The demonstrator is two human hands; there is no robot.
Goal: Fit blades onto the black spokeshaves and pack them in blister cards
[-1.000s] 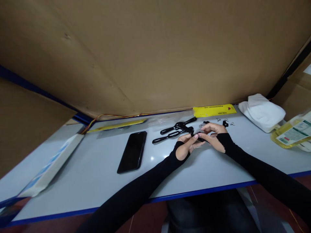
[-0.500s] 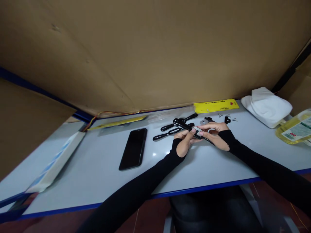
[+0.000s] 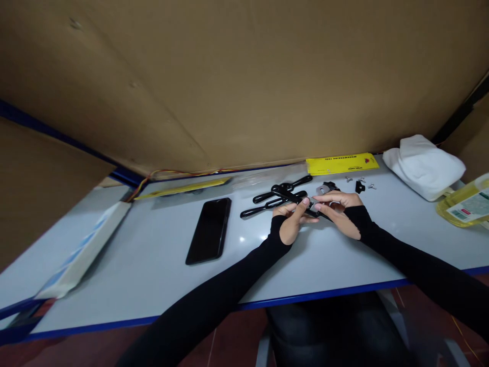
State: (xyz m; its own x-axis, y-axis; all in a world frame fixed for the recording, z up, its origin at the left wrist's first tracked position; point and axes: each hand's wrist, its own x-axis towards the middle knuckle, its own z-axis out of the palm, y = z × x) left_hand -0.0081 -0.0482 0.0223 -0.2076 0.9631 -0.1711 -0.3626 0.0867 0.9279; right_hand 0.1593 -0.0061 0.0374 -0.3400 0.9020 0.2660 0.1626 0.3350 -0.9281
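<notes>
My left hand (image 3: 291, 224) is closed round the middle of a black spokeshave (image 3: 284, 194), which slants down to the right. At its centre my right hand (image 3: 340, 208) pinches a small grey metal blade (image 3: 311, 204) against the body, fingertips close to my left thumb. The fingers partly cover the blade, so I cannot tell how it is seated. Two more black spokeshave bodies lie just behind, an upper one (image 3: 301, 182) and a lower one (image 3: 252, 211). Beyond my right fingers are grey blades and black parts (image 3: 326, 187).
Right of the hands lie a black cap piece (image 3: 359, 187) and several small wing screws (image 3: 372, 186). A yellow card (image 3: 342, 164) and clear plastic (image 3: 263, 176) sit along the back. A black phone (image 3: 209, 231) lies left; a white cloth bundle (image 3: 424, 168) and bottle (image 3: 468, 204) stand right.
The view has shifted slightly. Both hands stay at the same place on the spokeshave, with the fingers on the blade moving a little.
</notes>
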